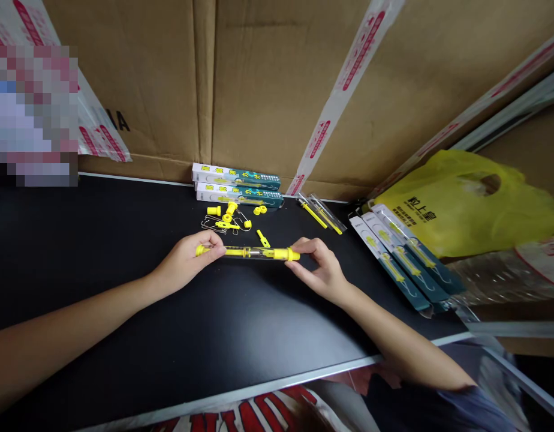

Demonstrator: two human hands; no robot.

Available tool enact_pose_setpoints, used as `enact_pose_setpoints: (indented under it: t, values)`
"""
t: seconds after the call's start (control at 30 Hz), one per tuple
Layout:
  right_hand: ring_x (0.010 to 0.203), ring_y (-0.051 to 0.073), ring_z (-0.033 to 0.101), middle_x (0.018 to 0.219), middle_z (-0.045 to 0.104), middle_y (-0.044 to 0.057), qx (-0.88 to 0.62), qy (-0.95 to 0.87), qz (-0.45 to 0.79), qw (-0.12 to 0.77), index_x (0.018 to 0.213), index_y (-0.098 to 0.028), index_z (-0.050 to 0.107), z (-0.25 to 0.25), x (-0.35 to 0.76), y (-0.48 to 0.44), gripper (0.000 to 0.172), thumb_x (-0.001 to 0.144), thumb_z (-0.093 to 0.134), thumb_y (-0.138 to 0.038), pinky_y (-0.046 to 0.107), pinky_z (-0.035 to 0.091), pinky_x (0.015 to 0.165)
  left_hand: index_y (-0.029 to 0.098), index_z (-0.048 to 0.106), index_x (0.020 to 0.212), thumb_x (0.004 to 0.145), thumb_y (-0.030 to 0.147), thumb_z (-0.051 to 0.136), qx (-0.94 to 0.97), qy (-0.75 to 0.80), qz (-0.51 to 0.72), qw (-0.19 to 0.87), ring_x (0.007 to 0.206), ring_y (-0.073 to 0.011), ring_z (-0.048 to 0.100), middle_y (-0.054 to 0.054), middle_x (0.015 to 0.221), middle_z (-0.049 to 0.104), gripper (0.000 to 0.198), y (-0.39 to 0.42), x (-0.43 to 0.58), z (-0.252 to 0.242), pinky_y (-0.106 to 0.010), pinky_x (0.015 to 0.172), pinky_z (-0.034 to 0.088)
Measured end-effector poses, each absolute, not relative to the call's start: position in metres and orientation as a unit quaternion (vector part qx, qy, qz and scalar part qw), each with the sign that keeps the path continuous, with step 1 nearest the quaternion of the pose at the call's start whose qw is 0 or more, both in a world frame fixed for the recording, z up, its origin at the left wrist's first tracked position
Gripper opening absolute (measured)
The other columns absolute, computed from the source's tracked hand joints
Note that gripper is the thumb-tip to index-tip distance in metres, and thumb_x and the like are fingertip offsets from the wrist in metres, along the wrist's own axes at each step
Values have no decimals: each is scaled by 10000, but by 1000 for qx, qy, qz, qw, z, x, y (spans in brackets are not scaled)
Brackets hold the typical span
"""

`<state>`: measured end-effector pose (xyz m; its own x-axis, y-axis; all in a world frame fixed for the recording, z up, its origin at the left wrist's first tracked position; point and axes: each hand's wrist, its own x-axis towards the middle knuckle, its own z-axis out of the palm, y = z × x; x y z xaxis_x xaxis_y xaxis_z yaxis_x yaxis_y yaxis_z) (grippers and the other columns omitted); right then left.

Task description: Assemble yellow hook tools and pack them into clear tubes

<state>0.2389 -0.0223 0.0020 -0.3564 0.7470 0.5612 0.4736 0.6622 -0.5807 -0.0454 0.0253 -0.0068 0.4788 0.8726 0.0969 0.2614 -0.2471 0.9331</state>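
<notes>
A yellow and clear tubular spring scale (pixel 259 253) is held level just above the black table. My left hand (pixel 187 258) pinches its left end, where a yellow tip shows past the fingers. At the other end, my right hand (pixel 319 267) grips the yellow cap with thumb and fingers. Through the clear tube I see a yellow rod and a metallic part, likely the spring. Just behind the tube lies a small flat yellow piece (pixel 263 239). Farther back is a loose group of yellow caps (pixel 229 209) and metal wire hooks (pixel 209 223).
Two boxes (pixel 238 195) lie against the cardboard wall (pixel 268 90). Clear tubes with yellow rods (pixel 315 215) rest right of them. Several spring scale boxes (pixel 400 264) lie at the right, beside a yellow plastic bag (pixel 466 204). The table's pale edge (pixel 304 384) runs nearest me.
</notes>
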Motion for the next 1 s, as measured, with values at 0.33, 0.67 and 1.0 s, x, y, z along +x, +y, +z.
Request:
enact_pose_setpoints:
  t: [0.33, 0.67, 1.0]
  values:
    - [489, 108, 543, 632, 516, -51, -424, -774, 235, 406, 994, -231, 438, -6, 238, -28, 195, 901, 570, -341, 246, 450, 462, 181, 550, 785, 876, 416, 524, 724, 393, 324, 464, 501, -89, 369, 56, 572, 444, 254, 25, -46, -8, -217, 480, 290]
    - [615, 140, 525, 715, 550, -3, -403, -793, 107, 445, 954, -215, 595, 6, 240, -20, 190, 800, 701, -250, 288, 456, 569, 181, 542, 785, 881, 418, 511, 724, 386, 328, 469, 492, -87, 357, 65, 557, 421, 259, 25, -45, -8, -220, 489, 295]
    - [710, 154, 564, 830, 569, 30, -338, -828, 127, 429, 981, -223, 494, 1, 239, -20, 222, 833, 629, -126, 300, 497, 614, 173, 551, 781, 881, 398, 513, 733, 384, 329, 455, 522, -87, 370, 57, 598, 444, 249, 26, -46, -8, -215, 504, 299]
